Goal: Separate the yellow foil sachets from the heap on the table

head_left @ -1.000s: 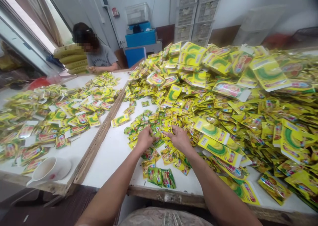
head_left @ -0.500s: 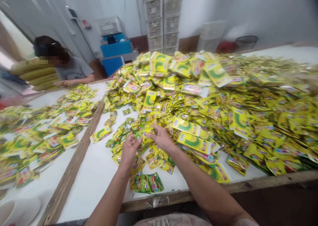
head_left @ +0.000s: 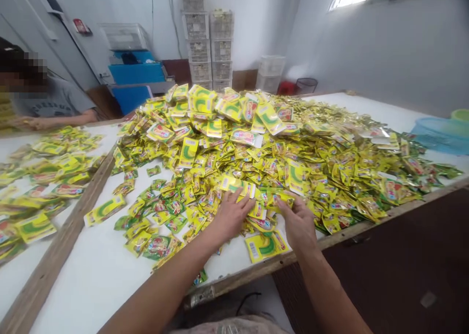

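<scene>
A big heap of yellow and green sachets covers the white table in front of me. My left hand lies palm down on the near edge of the heap, fingers stretched out over a yellow packet. My right hand is just to its right, with fingers curled onto small sachets at the heap's front edge. A larger yellow packet lies flat beneath my right hand near the table's wooden front edge.
A second table on the left holds more sachets, and another person sits at its far end. A wooden strip divides the tables. Blue bins, stacked white crates and a blue basin stand beyond.
My view has swung to the right. Both hands have shifted right along the front of the heap, the left one now flat on the packets.
</scene>
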{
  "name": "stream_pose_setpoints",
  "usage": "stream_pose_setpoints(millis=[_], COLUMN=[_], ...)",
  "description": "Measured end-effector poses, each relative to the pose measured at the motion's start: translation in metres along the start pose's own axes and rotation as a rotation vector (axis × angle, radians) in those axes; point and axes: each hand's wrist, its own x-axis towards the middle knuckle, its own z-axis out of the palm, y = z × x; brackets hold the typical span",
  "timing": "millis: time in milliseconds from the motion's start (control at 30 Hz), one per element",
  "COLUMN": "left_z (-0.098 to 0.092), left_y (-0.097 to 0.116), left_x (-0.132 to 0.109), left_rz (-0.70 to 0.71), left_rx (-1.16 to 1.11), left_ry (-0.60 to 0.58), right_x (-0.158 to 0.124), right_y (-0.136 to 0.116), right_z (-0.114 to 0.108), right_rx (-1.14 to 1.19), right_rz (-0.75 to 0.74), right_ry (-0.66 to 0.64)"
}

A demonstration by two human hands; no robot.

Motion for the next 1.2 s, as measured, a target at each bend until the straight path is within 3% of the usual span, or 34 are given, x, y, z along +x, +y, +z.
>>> stream_pose_setpoints(millis=[133, 267, 333, 433, 533, 600, 867, 1000, 1133, 1200], left_z=[0.004, -0.021, -0.035, -0.049, -0.052, -0.052, -0.046, -0.046, -0.047, -0.048], left_y=[-0.012, -0.022, -0.024, -0.025, -0.028, -0.03, -0.041, -0.045, -0.046, -0.046], left_x=[0.001, -0.026, -0.043, -0.068, -0.091, -0.106, -0.144, -0.155, -0.157, -0.155], left_rz=[-0.054, -0.343, -0.467, -0.567, -0.68, -0.762, -0.958, -0.972, -0.943, -0.922], left_rx=[-0.049, -0.328, -0.493, -0.768, -0.957, -1.049, -1.24, -1.282, -1.155, -1.118], left_ry=[0.036, 0.152, 0.199, 0.276, 0.312, 0.328, 0.556, 0.579, 0.552, 0.542], right_x=[-0.005, -0.002, 0.001, 0.007, 0.011, 0.013, -0.004, -0.009, -0.015, -0.02], right_y=[0.01, -0.001, -0.005, -0.004, 0.007, 0.015, 0.028, 0.029, 0.034, 0.039], right_z=[-0.008, 0.01, 0.026, 0.054, 0.081, 0.097, 0.15, 0.152, 0.15, 0.15], right_rx=[-0.109, -0.211, -0.241, -0.268, -0.299, -0.371, -0.548, -0.527, -0.27, -0.156], right_rz=[-0.045, -0.144, -0.175, -0.122, -0.035, -0.056, -0.267, -0.173, -0.011, 0.045], right_ry=[0.089, 0.03, -0.096, -0.421, -0.716, -0.804, -0.877, -0.867, -0.798, -0.701])
